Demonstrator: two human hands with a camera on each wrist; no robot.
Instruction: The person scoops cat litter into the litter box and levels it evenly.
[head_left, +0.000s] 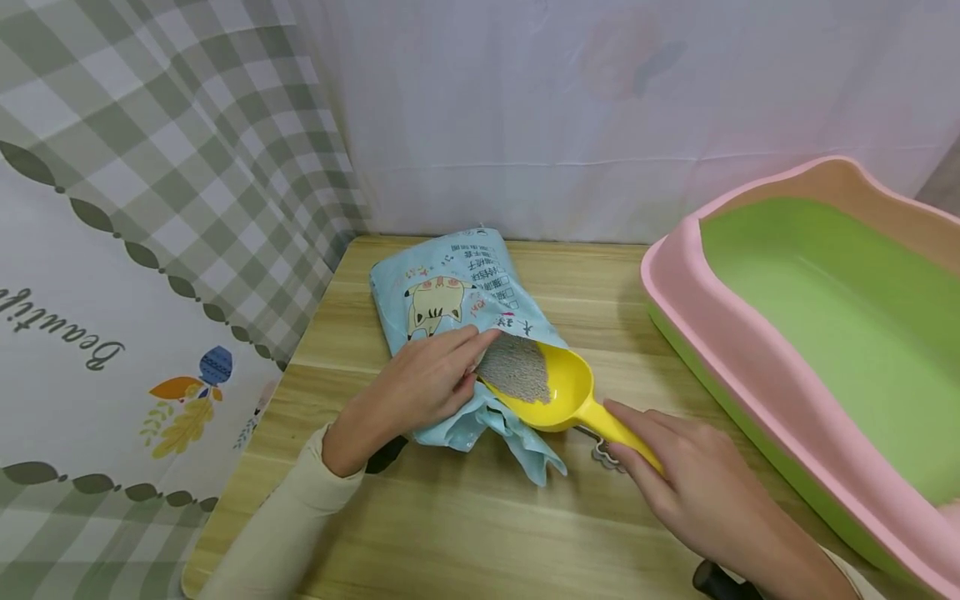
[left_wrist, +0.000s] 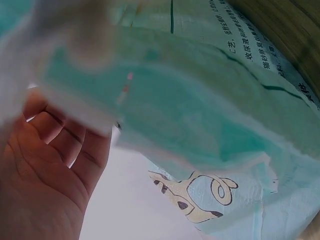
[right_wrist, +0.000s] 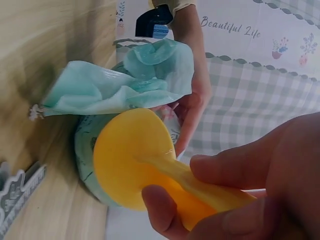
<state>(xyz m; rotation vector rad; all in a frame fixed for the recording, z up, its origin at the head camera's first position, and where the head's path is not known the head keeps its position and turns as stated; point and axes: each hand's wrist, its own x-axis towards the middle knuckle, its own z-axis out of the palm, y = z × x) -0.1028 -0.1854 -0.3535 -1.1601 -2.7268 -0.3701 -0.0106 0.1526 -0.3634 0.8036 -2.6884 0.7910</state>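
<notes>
A light blue bag of cat litter (head_left: 442, 283) with a cartoon cat print lies on the wooden table, its torn mouth facing me. My left hand (head_left: 420, 379) holds the upper edge of that mouth. Curled fingers (left_wrist: 90, 155) show against the bag's film in the left wrist view. In the mouth sits a yellow scoop (head_left: 573, 383), carrying grey granular litter (head_left: 517, 367). My right hand (head_left: 693, 479) grips the scoop's handle, with the thumb along one side in the right wrist view. A loose flap (right_wrist: 95, 90) of the bag hangs beside the scoop's bowl.
At the right stands a large green litter box (head_left: 847, 308) with a raised pink rim (head_left: 742, 333). A grey toothed thing (right_wrist: 20, 197) lies on the table (head_left: 450, 533) near the scoop. A checked cloth (head_left: 247, 150) hangs along the left side.
</notes>
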